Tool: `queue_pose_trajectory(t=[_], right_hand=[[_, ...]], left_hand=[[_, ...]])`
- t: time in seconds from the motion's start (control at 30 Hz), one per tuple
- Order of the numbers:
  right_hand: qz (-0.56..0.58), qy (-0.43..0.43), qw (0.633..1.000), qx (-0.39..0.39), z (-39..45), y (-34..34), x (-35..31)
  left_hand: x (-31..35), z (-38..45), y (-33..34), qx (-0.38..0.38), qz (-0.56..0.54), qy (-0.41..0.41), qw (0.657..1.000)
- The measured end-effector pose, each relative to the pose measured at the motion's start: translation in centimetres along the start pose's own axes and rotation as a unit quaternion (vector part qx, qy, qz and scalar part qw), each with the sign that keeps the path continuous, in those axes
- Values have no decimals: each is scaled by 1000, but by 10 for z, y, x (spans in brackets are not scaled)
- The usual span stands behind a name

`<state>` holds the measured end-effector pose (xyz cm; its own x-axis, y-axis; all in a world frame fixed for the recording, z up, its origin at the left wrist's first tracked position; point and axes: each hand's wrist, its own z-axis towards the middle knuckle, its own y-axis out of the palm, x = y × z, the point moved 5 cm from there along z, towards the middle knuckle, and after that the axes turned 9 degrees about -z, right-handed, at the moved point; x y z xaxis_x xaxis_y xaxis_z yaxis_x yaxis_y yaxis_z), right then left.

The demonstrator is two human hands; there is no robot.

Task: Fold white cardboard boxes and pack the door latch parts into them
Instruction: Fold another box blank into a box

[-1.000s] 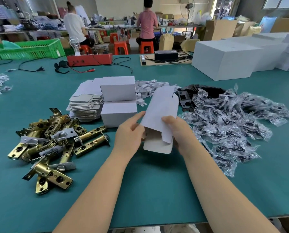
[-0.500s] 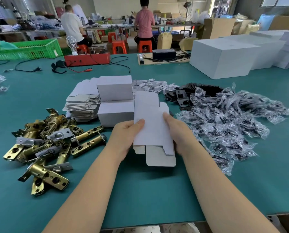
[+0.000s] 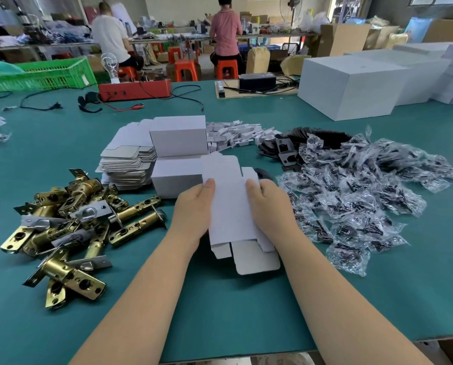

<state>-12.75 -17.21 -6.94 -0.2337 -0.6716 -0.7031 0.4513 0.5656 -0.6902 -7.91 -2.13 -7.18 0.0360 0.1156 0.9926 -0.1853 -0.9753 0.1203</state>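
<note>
Green matting covers a wide work table (image 3: 233, 312) in a busy workshop, seen from a camera worn on a person's head. Both bare forearms reach forward from the bottom edge to the middle of the table. The left hand (image 3: 193, 209) and the right hand (image 3: 268, 206) each grip one long side of a flat, unfolded white cardboard box (image 3: 233, 206), thumbs on top and fingers curled underneath; the box is held just above the matting, tilted, with its rounded end flap hanging toward the person. Left of the hands lies a loose pile of brass door latch parts (image 3: 70, 225), some with silver plates, resting on the table and not touched by either hand. Just beyond the hands, two folded white boxes (image 3: 179, 156) are stacked one on the other, and beside them on the left sits a stack of flat box blanks (image 3: 128, 162). To the right spreads a heap of small clear plastic bags (image 3: 364, 191) with dark contents. Behind those bags lie black metal plates (image 3: 288, 154). Farther back are large white cartons (image 3: 351, 83), a red device (image 3: 136, 90) with cables, and a green plastic crate (image 3: 38, 75). At a far bench, two people sit on orange stools (image 3: 226, 67) with their backs turned.
</note>
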Motion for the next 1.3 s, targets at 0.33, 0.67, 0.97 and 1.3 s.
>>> queue_pose_trajectory(t=[0.33,0.67,0.97,1.3], right_hand=[[78,34,994,64,0,-11,3],[195,18,979,-55,-8,1,-5],[300,17,947,-114,-10,3,-8],[387,-33,902,-188,-6,5,-18]], left_hand=[[1,-9,8,-103,105,-60,987],[15,-9,9,-111,-1,48,993],[21,-6,10,-138,-87,61,985],[21,-8,8,-99,-71,54,991]])
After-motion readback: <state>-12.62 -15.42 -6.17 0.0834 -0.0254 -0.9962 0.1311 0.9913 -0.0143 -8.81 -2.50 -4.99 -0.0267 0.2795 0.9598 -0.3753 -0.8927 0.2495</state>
